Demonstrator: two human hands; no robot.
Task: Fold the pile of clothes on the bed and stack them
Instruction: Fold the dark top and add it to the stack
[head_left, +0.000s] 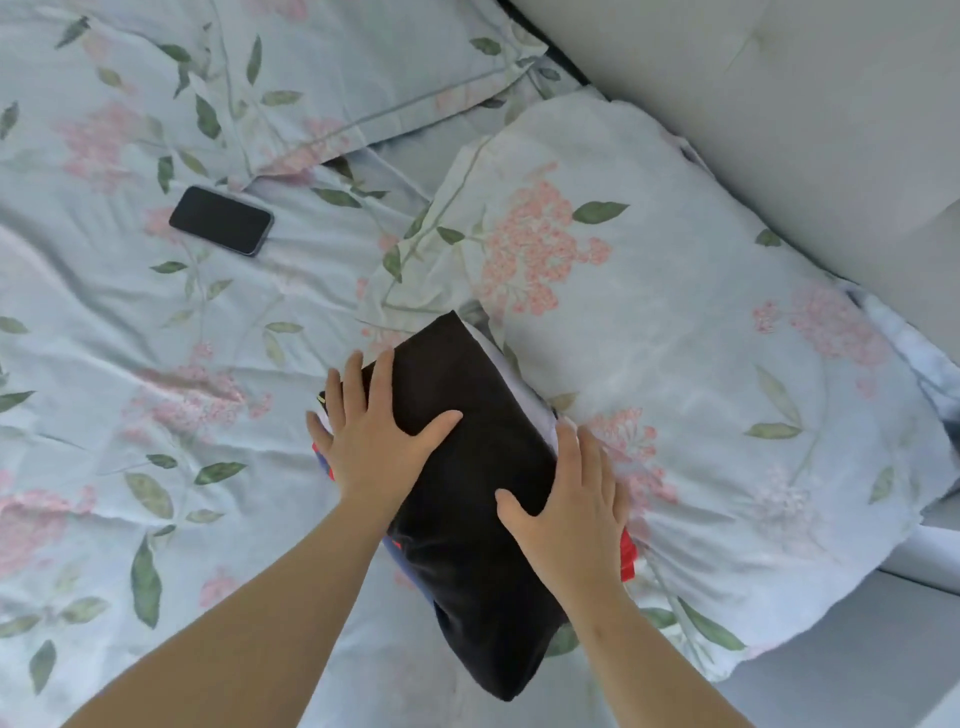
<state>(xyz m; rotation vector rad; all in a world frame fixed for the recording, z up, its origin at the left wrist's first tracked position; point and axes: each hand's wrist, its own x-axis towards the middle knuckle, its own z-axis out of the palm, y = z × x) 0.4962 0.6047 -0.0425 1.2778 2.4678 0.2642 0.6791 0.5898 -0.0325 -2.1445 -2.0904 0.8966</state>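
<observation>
A stack of folded clothes lies on the floral bed sheet (156, 395), topped by a folded black garment (467, 452). Edges of white, blue and red garments (627, 555) peek out beneath it. My left hand (371, 441) rests flat on the stack's left edge with fingers spread and straight. My right hand (571, 499) lies flat along the right edge, thumb on the black cloth and fingers over the side. Neither hand grips anything.
A black phone (221, 220) lies screen-up on the sheet at the upper left. A floral pillow (649, 291) sits just right of the stack, another pillow (291, 78) at the top. A pale padded headboard (805, 130) runs along the right.
</observation>
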